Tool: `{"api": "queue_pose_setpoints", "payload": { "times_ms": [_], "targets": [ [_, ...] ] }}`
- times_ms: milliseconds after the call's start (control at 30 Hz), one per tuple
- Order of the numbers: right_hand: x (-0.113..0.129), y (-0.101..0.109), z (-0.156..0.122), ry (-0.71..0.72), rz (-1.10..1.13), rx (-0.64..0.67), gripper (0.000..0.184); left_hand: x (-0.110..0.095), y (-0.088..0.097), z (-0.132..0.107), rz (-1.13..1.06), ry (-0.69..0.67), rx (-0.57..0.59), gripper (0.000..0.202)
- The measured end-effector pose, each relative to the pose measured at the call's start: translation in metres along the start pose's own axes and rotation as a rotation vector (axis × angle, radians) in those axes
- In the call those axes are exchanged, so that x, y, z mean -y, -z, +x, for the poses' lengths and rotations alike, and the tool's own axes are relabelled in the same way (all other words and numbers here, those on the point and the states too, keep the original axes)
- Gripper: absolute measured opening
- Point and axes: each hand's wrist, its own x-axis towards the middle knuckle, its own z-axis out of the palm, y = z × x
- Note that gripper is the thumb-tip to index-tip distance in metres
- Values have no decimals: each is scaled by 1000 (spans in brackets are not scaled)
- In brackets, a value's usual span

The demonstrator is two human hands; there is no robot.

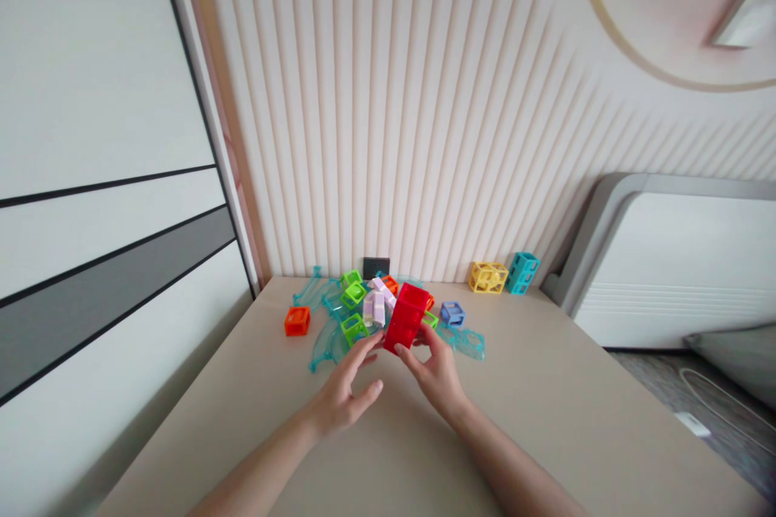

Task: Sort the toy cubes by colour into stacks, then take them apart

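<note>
A red block of joined cubes (406,315) is tilted above the table, gripped between the thumb and fingers of my right hand (440,378). My left hand (345,397) is beside it with thumb and fingers apart, fingertips close to the block's lower left side; whether they touch it I cannot tell. Just behind are white-lilac blocks (374,308), green cube frames (353,329) and clear teal track pieces (331,339), loosely piled. An orange cube (297,321) sits to the left, and a blue cube (452,313) to the right of the red block.
The beige table (533,412) meets a ribbed wall (364,97). Against that wall stand a yellow block (487,278), a teal block (522,272) and a small black box (376,267). A white cabinet (109,299) borders the left; a grey-white headboard (679,258) is at right.
</note>
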Motion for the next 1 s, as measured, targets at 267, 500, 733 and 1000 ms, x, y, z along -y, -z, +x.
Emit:
{"api": "queue_pose_setpoints", "payload": {
  "times_ms": [267,500,733,1000],
  "targets": [
    [-32,68,58,-77,-140,-372,48,-8,1,2,280,-30,75,21],
    [-125,191,81,-466,-597,-503,55,-7,-6,3,299,-42,135,21],
    [-169,237,69,-699,-754,-492,60,-4,-9,2,303,-29,153,21],
    [-189,244,84,-730,-818,-475,61,-6,-8,2,310,-4,174,21]
  ]
}}
